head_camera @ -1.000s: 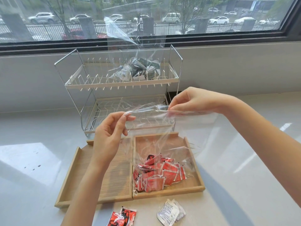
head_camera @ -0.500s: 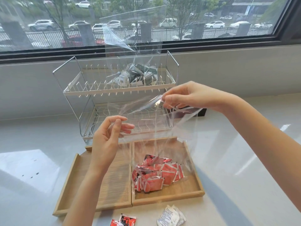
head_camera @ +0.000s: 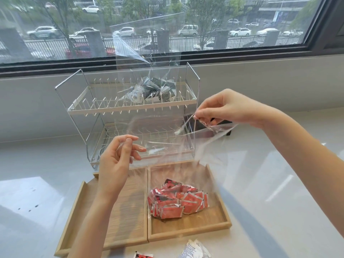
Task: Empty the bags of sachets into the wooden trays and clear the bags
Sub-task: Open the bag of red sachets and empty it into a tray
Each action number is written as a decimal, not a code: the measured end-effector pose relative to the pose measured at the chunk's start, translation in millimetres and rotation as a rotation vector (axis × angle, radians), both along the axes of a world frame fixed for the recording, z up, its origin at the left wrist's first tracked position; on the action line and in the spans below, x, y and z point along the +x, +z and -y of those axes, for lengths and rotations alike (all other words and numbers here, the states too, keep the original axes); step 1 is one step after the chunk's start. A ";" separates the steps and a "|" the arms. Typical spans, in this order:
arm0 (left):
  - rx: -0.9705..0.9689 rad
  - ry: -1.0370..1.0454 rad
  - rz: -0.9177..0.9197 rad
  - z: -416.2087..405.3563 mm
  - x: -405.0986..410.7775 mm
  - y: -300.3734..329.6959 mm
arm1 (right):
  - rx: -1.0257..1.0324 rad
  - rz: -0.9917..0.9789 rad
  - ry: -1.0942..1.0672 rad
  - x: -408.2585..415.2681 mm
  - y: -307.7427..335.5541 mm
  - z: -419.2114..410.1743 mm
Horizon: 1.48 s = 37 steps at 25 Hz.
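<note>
Clear bag [head_camera: 178,151] w/ red sachets [head_camera: 176,201] hangs over the right wooden tray [head_camera: 220,223]; its bottom end, holding the sachet pile, sits in that tray, and its mouth is held up and spread approx. level w/ the lower tier of the wire rack [head_camera: 130,110]. Right hand [head_camera: 229,108] pinches the far-right edge of the bag mouth between thumb and fingertips. Left hand [head_camera: 119,161] is raised at the near-left edge, thumb and forefinger close together; whether they actually grip the film cannot be told, since the plastic is transparent there. Wooden trays: 2, side by side and touching; left tray [head_camera: 78,216] is partly covered by the left forearm. Obstructions: the rack stands directly behind the trays, just beyond the bag, and the stretched film overlaps its lower tier in view. Rack tiers: 2. Upper tier holds 1 second clear bag [head_camera: 147,58] w/ dark and white sachets [head_camera: 152,89], its open top standing upright in front of the window [head_camera: 55,34]. On the white counter [head_camera: 279,183] near the front edge of the view: 1 loose red sachet [head_camera: 143,255] and 1 white sachet [head_camera: 195,250], both cut off by the frame. Exact sachet count in either bag: not readable.
</note>
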<state>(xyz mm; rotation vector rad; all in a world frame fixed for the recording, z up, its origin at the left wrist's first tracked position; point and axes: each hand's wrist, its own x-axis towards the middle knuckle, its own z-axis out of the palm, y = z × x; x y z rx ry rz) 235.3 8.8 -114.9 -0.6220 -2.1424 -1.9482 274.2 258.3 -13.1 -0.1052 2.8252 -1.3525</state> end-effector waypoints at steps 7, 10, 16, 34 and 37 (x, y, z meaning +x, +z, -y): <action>0.002 -0.008 -0.004 -3.0 -0.4 -0.4 | -0.024 0.081 -0.003 -3.8 -7.3 -9.7; 0.009 0.002 0.001 -1.7 -1.3 -2.1 | 0.079 0.259 0.047 -0.8 -14.5 -20.3; 0.008 0.025 -0.001 -1.6 -5.3 0.6 | -0.020 -0.026 -0.079 0.5 -14.2 -26.2; 0.022 0.047 0.022 0.2 -16.2 -2.7 | -0.505 -0.005 -0.204 7.5 -129.7 -19.4; 0.015 0.046 0.023 0.9 -19.5 -4.0 | -0.448 0.045 -0.226 8.1 -151.7 -4.8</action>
